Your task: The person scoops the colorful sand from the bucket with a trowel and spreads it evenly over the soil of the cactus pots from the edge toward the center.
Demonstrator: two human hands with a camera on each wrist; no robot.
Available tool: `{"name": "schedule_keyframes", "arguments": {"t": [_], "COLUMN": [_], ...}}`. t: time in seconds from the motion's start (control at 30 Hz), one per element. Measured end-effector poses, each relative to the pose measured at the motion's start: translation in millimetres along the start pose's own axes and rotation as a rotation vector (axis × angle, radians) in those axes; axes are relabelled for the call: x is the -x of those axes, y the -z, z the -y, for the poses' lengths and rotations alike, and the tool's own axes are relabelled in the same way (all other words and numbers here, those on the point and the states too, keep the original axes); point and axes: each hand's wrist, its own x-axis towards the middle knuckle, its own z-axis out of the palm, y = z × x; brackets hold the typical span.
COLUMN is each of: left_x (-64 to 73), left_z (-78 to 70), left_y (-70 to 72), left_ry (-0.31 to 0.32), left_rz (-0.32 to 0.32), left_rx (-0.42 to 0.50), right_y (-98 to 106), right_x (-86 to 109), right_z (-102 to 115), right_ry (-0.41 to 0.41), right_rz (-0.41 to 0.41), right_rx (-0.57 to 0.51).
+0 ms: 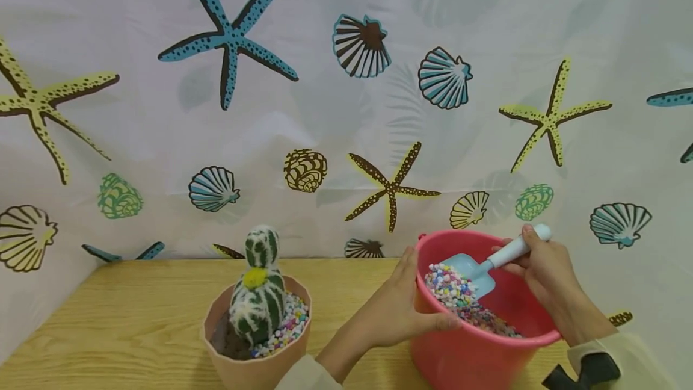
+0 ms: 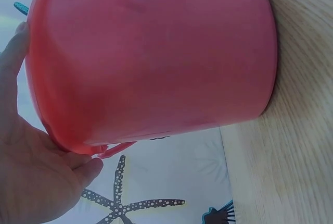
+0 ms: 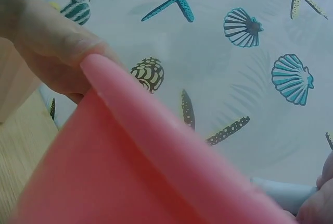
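A red bucket (image 1: 460,361) stands on the table at the right of the head view. My left hand (image 1: 397,315) grips its left rim, the thumb lying across the front edge. My right hand (image 1: 549,272) holds a small shovel by its white handle (image 1: 511,251), above the bucket's right side. The shovel's pale blue blade (image 1: 470,269) tilts down into the bucket. Bright multicoloured pebbles (image 1: 448,286) lie against the blade's lower end, and darker-looking pebbles (image 1: 489,322) show deeper inside. In the left wrist view the left hand (image 2: 36,174) spans the bucket's rim.
Left of the bucket stands a peach-coloured pot (image 1: 254,372) with a white-striped cactus (image 1: 257,306) bearing a yellow flower. Coloured pebbles (image 1: 289,324) cover the right part of its soil. A cloth (image 1: 325,107) printed with starfish and shells hangs behind the wooden table (image 1: 135,318).
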Motion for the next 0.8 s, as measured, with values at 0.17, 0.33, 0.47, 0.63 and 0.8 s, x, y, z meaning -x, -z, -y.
{"name": "schedule_keyframes", "arguments": {"t": [0.17,0.33,0.47,0.63,0.8], "left_x": [-0.5,-0.6,-0.7,-0.5,0.3], "left_z": [-0.3,-0.6,-0.2,-0.6,-1.0], "left_y": [-0.7,-1.0,-0.1,-0.3,-0.7], "left_ry": [0.000,-0.006,-0.005,-0.007,-0.013], "left_rz": [0.000,0.001,0.003,0.000,-0.008], "left_rx": [0.009,0.011,0.018,0.030,0.026], "right_y": [0.6,6.4,7.3,6.3,8.3], "right_x": [0.4,-6.2,-10.0,-10.1,-13.2], "right_z": [-2.1,-6.6,-7.3,-4.8,-6.5], "right_ry": [0.000,0.005,-0.004,-0.049,-0.079], "right_rz": [-0.015,0.001,0.002,0.026,0.025], "right_rx": [-0.018,-0.055,-0.069,-0.108,-0.149]}}
